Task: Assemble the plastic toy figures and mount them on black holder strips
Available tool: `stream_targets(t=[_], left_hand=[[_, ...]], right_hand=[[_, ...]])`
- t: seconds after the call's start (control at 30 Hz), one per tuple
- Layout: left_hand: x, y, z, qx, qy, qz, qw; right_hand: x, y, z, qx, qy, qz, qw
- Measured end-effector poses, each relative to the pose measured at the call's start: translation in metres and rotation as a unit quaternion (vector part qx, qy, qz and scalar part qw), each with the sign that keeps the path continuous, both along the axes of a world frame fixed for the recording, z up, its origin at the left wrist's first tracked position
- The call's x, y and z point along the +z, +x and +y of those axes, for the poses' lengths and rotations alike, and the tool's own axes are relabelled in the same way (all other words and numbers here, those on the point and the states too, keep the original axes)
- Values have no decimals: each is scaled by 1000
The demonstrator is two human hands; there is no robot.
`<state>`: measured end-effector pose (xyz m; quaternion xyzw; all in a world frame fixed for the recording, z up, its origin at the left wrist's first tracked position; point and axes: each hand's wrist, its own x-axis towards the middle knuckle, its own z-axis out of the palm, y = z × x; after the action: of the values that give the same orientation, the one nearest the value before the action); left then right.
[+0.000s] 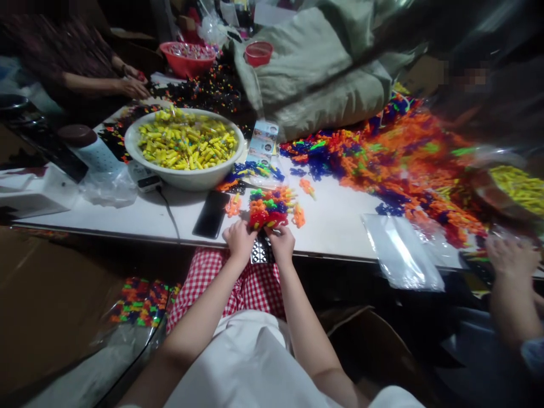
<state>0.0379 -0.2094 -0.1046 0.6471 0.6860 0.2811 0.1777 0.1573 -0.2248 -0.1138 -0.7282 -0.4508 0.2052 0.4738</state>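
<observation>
A black tray with rows of round holes (260, 252) juts over the table's front edge towards my lap. Small plastic toys (272, 198) in orange, green, purple and red stand crowded on its far part, some with yellow tips. My left hand (240, 239) is closed at the tray's left side, its fingertips on the front row of red toys (267, 219). From the other side my right hand (282, 242) pinches at the same red row. The exact fingertip contact is partly hidden. Loose orange toys (233, 205) lie on either side of the tray.
A black phone (211, 214) lies left of my hands, before a white basin (183, 178) of yellow pieces. Rightward are a large heap of colourful toys (374, 158) and clear plastic bags (402, 252). A co-worker's hand (512, 255) is at far right, another person's hands (134, 85) at upper left.
</observation>
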Motion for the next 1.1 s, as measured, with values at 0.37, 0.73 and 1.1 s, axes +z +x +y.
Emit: stream_targets(t=[0.37,0.73,1.1], left_hand=[[-3,-1,-3,-15,33,-52,998],[-6,-2,-2,-22,31,-52,998],[-3,-3,-1,-37,22,-47,998]], right_hand=[[-5,2,0,66,3,-7,998],[4,-9,-5,30,-7,-93,995],[8,-15,-4,-6,-63,-188,980]])
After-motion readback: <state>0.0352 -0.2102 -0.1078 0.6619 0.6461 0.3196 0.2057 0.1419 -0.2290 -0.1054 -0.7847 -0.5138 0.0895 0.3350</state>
